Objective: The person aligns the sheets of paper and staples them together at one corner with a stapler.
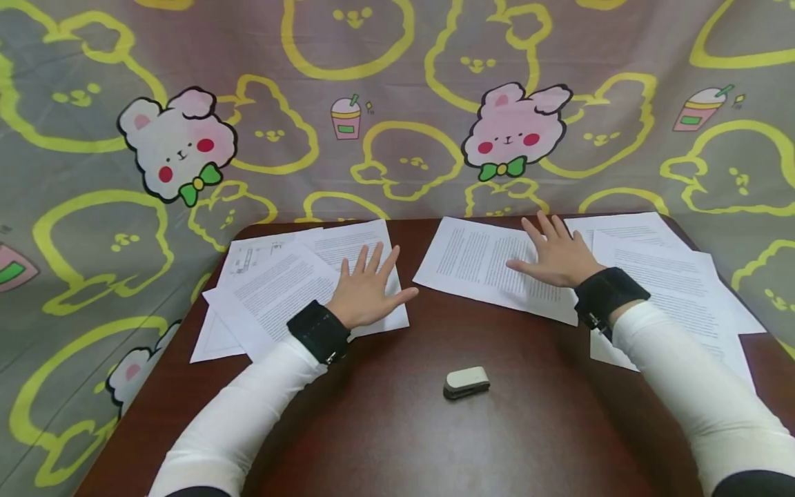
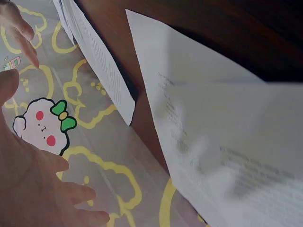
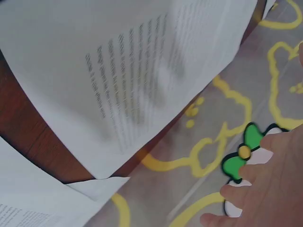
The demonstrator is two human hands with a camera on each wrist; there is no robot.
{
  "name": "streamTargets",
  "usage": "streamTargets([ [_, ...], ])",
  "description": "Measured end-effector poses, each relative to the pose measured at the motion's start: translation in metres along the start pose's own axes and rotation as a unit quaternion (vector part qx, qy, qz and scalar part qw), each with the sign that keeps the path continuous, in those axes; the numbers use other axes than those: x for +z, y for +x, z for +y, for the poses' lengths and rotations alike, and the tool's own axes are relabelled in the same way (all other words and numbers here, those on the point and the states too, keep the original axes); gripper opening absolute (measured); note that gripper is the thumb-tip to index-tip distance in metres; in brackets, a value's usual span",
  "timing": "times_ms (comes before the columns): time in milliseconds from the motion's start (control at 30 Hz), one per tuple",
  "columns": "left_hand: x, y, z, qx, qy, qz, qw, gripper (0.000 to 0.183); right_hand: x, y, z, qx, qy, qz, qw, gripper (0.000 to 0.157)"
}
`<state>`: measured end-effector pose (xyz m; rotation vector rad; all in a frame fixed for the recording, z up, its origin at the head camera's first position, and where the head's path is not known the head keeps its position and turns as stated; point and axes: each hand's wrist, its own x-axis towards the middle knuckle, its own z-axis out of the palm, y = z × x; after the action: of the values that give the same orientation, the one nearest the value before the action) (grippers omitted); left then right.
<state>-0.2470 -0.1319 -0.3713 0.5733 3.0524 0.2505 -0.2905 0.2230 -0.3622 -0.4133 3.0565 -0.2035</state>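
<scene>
My left hand, fingers spread, hovers above the right part of several overlapping printed sheets on the table's left side. In the left wrist view that hand shows at the left edge, apart from the paper. Over a tilted printed sheet on the right, my right hand is spread with nothing in it. The right wrist view has its fingers against the curtain background, beside the page. A small stapler-like thing, pale on top and dark below, lies near the middle, touched by neither hand.
More printed sheets overlap under the right forearm. The dark brown table meets a cartoon-patterned curtain at its back and sides. Both wrists wear black bands.
</scene>
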Motion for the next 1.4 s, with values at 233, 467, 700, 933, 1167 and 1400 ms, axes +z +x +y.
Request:
streamTargets([
  [233, 0.009, 0.015, 0.004, -0.013, -0.02, -0.012, 0.9997, 0.091, 0.004, 0.019, 0.009, 0.017, 0.013, -0.013, 1.0, 0.1],
  [467, 0.015, 0.028, 0.015, -0.021, -0.081, -0.048, 0.9954, 0.091, 0.011, 0.033, 0.016, 0.034, 0.032, -0.026, 0.999, 0.101],
  [700, 0.017, 0.037, 0.022, -0.022, -0.177, -0.073, 0.9813, 0.092, 0.01, 0.038, 0.017, 0.058, 0.055, -0.054, 0.995, 0.099],
  [933, 0.021, 0.042, 0.026, -0.035, -0.211, -0.079, 0.9737, 0.09, 0.016, 0.043, 0.023, 0.091, 0.082, -0.065, 0.99, 0.096],
  [1167, 0.023, 0.045, 0.033, -0.058, -0.21, -0.067, 0.9737, 0.086, 0.029, 0.052, 0.039, 0.11, 0.083, -0.058, 0.989, 0.098],
  [1400, 0.027, 0.048, 0.035, -0.078, -0.2, -0.055, 0.9751, 0.083, 0.042, 0.056, 0.045, 0.108, 0.109, -0.063, 0.986, 0.103],
])
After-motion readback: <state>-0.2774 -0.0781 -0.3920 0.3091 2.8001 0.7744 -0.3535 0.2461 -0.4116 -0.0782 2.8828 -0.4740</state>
